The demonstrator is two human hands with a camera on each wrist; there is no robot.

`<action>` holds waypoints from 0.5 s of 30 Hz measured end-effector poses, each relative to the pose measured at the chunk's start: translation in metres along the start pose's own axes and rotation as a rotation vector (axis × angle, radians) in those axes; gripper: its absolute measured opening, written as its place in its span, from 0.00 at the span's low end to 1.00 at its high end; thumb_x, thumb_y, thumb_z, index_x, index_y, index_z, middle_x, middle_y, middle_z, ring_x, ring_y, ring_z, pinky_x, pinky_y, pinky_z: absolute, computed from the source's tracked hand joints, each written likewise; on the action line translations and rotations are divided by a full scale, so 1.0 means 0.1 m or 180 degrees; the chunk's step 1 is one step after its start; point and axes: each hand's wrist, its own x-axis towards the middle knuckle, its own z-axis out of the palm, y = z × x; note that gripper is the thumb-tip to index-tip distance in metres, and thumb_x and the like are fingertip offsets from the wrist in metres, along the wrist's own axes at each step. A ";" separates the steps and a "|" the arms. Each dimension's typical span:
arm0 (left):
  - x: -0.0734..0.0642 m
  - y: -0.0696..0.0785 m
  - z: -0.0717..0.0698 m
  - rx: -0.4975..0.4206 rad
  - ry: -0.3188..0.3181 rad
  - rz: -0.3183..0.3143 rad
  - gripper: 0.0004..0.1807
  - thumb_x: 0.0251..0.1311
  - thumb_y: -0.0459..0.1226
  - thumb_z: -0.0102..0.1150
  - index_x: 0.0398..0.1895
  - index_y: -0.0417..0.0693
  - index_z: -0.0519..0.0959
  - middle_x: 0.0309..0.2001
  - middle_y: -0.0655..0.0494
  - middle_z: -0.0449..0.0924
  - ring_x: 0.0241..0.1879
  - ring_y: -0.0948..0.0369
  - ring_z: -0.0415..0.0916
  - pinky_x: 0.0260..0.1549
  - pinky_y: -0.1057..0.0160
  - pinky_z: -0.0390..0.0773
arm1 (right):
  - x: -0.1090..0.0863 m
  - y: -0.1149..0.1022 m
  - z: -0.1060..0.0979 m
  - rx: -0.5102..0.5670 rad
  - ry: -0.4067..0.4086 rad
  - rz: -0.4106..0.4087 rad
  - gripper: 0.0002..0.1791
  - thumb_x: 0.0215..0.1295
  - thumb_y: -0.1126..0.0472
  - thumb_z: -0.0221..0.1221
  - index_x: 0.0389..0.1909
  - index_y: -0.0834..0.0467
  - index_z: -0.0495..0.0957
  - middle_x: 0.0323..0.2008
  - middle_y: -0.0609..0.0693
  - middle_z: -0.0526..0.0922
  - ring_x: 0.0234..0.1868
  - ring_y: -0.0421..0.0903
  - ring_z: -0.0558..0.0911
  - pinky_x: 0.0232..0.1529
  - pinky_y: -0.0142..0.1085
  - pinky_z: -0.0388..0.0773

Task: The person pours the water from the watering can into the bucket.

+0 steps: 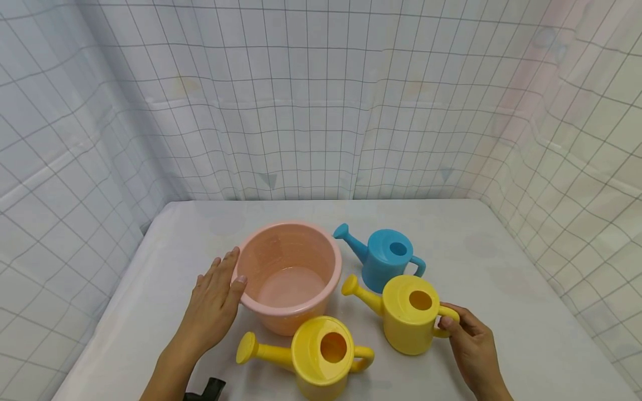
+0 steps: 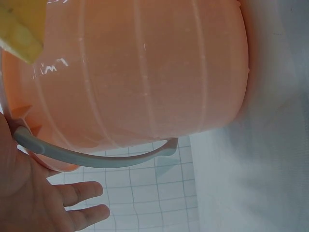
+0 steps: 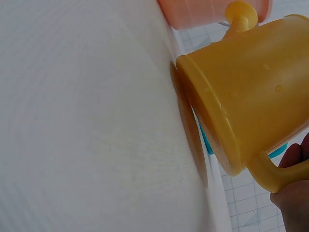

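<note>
My left hand (image 1: 213, 305) lies flat against the left side of a pink bucket (image 1: 328, 292), fingers straight and touching its rim. In the left wrist view, the bucket's grey handle (image 2: 96, 160) hangs down beside that hand. With thumb and fingers, my right hand (image 1: 471, 345) pinches the handle of a yellow watering can (image 1: 403, 331), whose spout points left toward the bucket. Whether this can's base touches the table, I cannot tell. Behind it stands a blue watering can (image 1: 383, 264). A second yellow watering can (image 1: 313, 356) stands in front of the bucket, nearer to me.
All of these stand on a table with a white cloth (image 1: 501, 278). White grid-patterned curtains (image 1: 321, 111) enclose the back and both sides. A small black object (image 1: 213, 388) shows at the lower edge beside my left forearm.
</note>
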 end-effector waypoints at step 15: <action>0.01 -0.01 -0.01 -0.0021 -0.0027 -0.0007 0.31 0.72 0.52 0.32 0.75 0.62 0.43 0.75 0.49 0.47 0.75 0.43 0.40 0.65 0.30 0.39 | 0.00 0.02 -0.01 0.0006 -0.0077 0.0032 0.15 0.70 0.71 0.47 0.54 0.70 0.72 0.41 0.41 0.80 0.40 0.36 0.78 0.45 0.27 0.78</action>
